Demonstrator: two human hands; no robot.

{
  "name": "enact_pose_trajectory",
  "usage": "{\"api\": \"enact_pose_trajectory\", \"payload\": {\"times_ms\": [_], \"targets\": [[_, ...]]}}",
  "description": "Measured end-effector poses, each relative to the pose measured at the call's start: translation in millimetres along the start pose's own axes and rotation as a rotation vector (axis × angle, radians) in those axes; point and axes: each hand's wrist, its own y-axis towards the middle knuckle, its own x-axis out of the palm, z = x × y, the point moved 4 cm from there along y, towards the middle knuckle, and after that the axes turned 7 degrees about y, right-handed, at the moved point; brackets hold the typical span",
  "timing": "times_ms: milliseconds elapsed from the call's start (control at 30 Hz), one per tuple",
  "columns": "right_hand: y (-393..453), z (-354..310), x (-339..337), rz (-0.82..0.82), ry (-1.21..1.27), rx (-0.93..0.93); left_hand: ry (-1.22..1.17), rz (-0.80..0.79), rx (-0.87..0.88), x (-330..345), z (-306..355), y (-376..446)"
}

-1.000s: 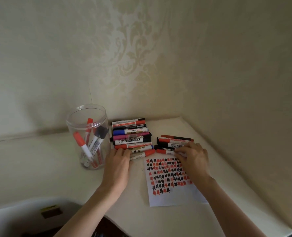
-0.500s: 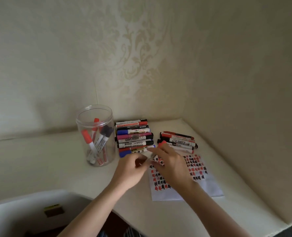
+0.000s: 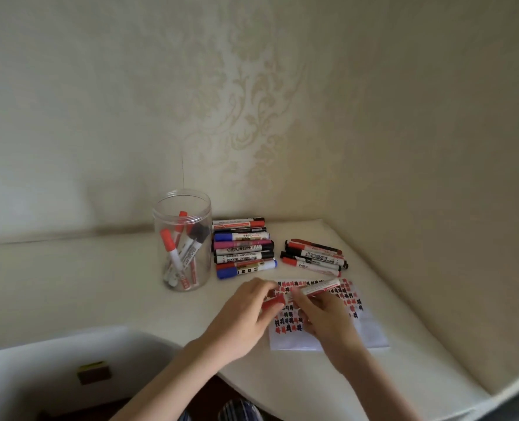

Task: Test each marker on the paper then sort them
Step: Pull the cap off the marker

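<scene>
Uncapping step, by the look of it. Left hand [image 3: 243, 317] pinches red cap [image 3: 273, 302] w/ fingers curled round it; right hand [image 3: 325, 314] grips barrel of marker [image 3: 316, 288], fingers wrapped narrow round it. Held just above near-left part of paper [image 3: 370, 332], barrel lying roughly left-right, butt end pointing far-right. Cap seems on or barely started off; can't tell if tip is exposed, blurred.

To do it well:
- Pull straight along barrel axis, no twisting sideways; short firm tug, hands kept low over paper so a sudden release doesn't swing tip into sleeve or table [image 3: 70, 284].
- Keep cap in left hand, don't set it down; needed again right after test stroke.
- Aim stroke at bare strip along near edge of paper; upper part already full of red and black marks.
- Press paper flat w/ left knuckles while writing; sheet looks loose, likely to slide.
- Recap till snug before sorting.

Sorting targets, judged from layout: big pile [image 3: 243, 247] just right of jar [image 3: 181, 241], small pile [image 3: 314, 256] far side of paper, more markers upright in jar. Which pile means what, can't tell.
</scene>
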Motion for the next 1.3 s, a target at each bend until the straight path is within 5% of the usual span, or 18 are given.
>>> {"api": "enact_pose_trajectory", "payload": {"times_ms": [600, 1000, 1133, 1300], "targets": [[-17.7, -8.7, 7.6, -0.138, -0.005, -0.237, -0.240, -0.158, -0.014, 7.0, 15.1, -4.9], [-22.1, -5.4, -16.8, -0.121, 0.084, -0.186, -0.300, -0.215, -0.005, 22.2, 13.0, 0.4], [-13.2, -2.5, -48.5, 0.067, 0.222, -0.047, -0.108, -0.175, -0.023, 15.2, 0.1, 1.0], [-10.5, 5.3, -60.5, 0.101, 0.107, -0.008, 0.076, -0.194, 0.032, 23.7, -5.1, 4.7]]}}
